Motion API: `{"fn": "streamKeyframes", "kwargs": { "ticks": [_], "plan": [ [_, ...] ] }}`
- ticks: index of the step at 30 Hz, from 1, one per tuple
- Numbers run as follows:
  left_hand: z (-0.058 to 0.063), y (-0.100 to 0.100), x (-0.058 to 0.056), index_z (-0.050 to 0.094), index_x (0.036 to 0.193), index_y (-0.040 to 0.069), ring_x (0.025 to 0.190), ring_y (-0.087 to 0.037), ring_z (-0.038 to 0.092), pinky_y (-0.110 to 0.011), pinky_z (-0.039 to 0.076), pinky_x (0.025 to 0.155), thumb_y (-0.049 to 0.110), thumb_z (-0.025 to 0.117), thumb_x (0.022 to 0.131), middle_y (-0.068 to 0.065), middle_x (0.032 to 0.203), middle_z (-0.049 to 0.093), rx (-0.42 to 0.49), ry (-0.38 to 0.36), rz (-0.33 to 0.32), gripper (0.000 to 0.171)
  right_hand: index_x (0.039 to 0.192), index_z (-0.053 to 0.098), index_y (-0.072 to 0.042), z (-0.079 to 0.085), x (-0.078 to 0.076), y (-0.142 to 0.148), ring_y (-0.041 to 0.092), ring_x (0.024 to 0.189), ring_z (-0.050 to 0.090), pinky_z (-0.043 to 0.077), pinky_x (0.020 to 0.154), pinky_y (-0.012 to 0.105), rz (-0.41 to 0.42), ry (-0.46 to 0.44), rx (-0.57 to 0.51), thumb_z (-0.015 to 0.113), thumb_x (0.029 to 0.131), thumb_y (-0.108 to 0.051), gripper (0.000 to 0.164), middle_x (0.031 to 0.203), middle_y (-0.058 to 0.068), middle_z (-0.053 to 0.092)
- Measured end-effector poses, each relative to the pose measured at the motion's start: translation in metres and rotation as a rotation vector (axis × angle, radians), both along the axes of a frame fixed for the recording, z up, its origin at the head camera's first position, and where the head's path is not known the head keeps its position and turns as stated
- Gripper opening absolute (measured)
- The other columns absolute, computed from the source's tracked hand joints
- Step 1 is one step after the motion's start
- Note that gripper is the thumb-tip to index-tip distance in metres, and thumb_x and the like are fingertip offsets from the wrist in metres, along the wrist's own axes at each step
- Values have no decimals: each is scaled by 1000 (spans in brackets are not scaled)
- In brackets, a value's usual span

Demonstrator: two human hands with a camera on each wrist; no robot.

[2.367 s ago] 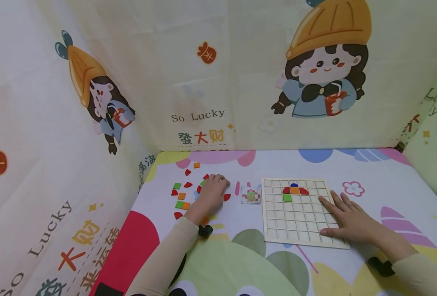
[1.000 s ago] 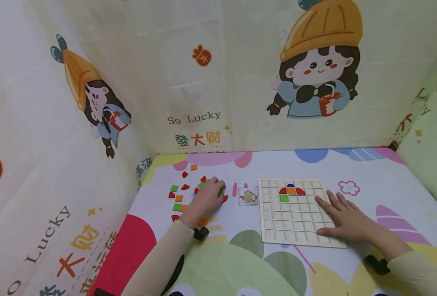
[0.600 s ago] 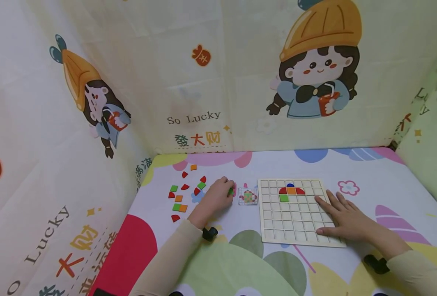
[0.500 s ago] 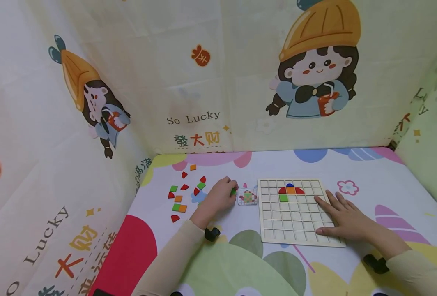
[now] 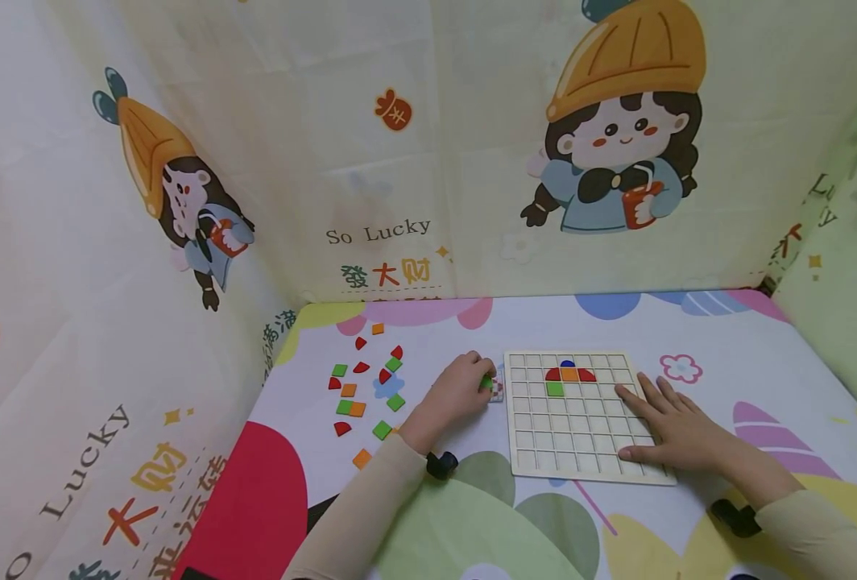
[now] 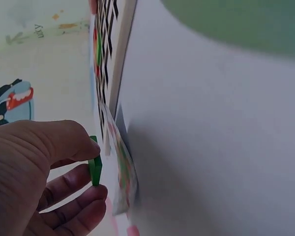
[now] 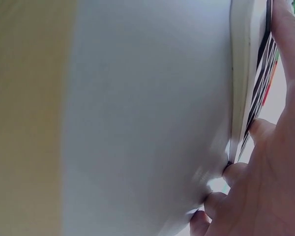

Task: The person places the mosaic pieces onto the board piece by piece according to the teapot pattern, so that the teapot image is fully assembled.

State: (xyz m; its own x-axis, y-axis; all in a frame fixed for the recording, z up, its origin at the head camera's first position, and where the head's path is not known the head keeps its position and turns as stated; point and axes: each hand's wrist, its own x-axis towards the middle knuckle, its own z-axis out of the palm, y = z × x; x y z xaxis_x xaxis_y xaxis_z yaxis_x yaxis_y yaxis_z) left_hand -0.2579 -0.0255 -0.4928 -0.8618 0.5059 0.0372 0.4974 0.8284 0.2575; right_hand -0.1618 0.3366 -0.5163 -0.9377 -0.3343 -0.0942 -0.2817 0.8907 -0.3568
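Note:
Between thumb and fingers, my left hand (image 5: 459, 388) pinches a green square tile (image 6: 95, 168), just above the small pattern card (image 5: 498, 390). The hand covers most of that card in the head view. To its right lies a pale wooden grid board (image 5: 581, 431). Near the board's top sit a blue piece (image 5: 567, 363), an orange square (image 5: 569, 374) with a red piece on either side, and a green square (image 5: 555, 389). My right hand (image 5: 678, 427) rests spread on the board's right edge, some fingertips on the board and others on the table.
Loose red quarter-round pieces (image 5: 342, 428), green squares (image 5: 382, 429) and orange squares (image 5: 362, 458) lie scattered at the table's left. Printed cloth (image 5: 472, 145) hangs behind and at both sides. The table (image 5: 544, 322) has a colourful printed cover.
My left hand has picked up the green tile from among the loose pieces and moved right, over the card. The right hand stays on the board's edge.

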Motion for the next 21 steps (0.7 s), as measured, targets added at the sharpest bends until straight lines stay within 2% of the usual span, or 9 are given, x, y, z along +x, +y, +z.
{"fn": "streamKeyframes", "kwargs": {
  "ticks": [15, 21],
  "plan": [
    [3, 43, 6, 69, 117, 21, 94, -11, 53, -21, 49, 79, 20, 70, 94, 3, 112, 63, -12, 13, -79, 23, 166, 22, -23, 0, 0, 1, 61, 151, 8, 13, 114, 77, 8, 5, -8, 72, 82, -69, 108, 167, 33, 15],
    [3, 60, 7, 69, 120, 22, 96, -9, 52, -18, 50, 84, 22, 72, 95, 5, 114, 63, -1, -4, -100, 26, 166, 22, -22, 1, 1, 1, 61, 151, 8, 13, 114, 77, 6, 2, -8, 72, 82, -69, 108, 167, 33, 15]
  ]
}}
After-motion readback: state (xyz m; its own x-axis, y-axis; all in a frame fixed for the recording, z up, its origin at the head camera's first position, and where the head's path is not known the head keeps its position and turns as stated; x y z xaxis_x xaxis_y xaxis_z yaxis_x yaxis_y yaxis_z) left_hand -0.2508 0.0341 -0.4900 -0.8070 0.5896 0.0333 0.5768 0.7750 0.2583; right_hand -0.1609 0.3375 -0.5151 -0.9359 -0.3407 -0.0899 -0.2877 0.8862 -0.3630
